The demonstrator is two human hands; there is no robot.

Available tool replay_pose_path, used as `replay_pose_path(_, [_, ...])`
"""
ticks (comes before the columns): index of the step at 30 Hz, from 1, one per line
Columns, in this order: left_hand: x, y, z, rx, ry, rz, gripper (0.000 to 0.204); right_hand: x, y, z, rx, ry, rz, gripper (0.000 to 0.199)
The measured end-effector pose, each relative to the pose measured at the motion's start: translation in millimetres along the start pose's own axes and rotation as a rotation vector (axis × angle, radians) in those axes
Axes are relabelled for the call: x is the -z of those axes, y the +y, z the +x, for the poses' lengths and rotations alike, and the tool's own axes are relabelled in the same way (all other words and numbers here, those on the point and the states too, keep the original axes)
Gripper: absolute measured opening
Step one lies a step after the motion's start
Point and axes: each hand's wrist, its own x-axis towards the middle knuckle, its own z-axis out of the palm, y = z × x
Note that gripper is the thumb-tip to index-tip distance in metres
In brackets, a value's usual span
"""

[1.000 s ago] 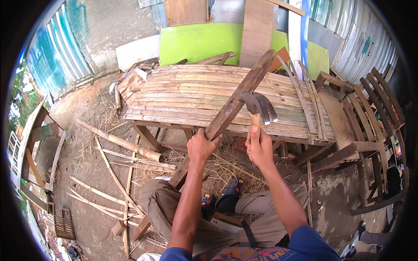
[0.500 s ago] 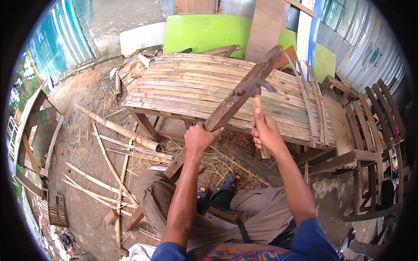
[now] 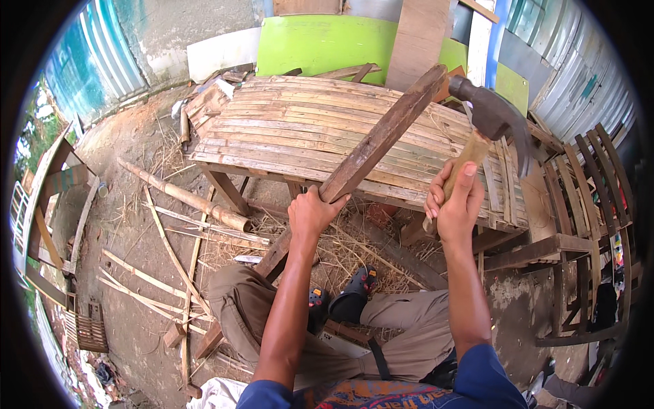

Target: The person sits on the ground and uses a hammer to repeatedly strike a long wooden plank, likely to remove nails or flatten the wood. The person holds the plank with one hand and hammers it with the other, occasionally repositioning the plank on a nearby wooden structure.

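Observation:
My left hand is wrapped round a long dark wooden beam, which slants up and to the right over the slatted bench top. The beam's lower end runs down beside my left knee. In my right hand is a claw hammer, gripped by its pale wooden handle. The dark metal head is raised, to the right of the beam's upper end and apart from it. Behind both lies the bench top of split bamboo slats.
Bamboo strips and a bamboo pole lie on the dirt floor at the left. Straw litters the ground by my feet. A slatted wooden chair stands on the right. Green panels lean on the back wall.
My right hand has moved right and lifted the hammer, so its head has swung up and away from the beam. My left hand stays on the beam.

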Motion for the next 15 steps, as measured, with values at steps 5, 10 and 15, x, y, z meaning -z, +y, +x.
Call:
replay_pose_path(5, [-1, 2, 1, -0.017, -0.01, -0.023, 0.085, -2, 53, 7, 0.332, -0.092, -0.448, 0.058])
replay_pose_path(10, [-3, -8, 1, -0.034, 0.031, -0.029, 0.084, -16, 19, 32, 0.037, -0.358, -0.863, 0.059])
replay_pose_path(15, [3, -4, 2, 0.015, -0.014, -0.034, 0.082, -31, -21, 16, 0.313, -0.263, -0.452, 0.058])
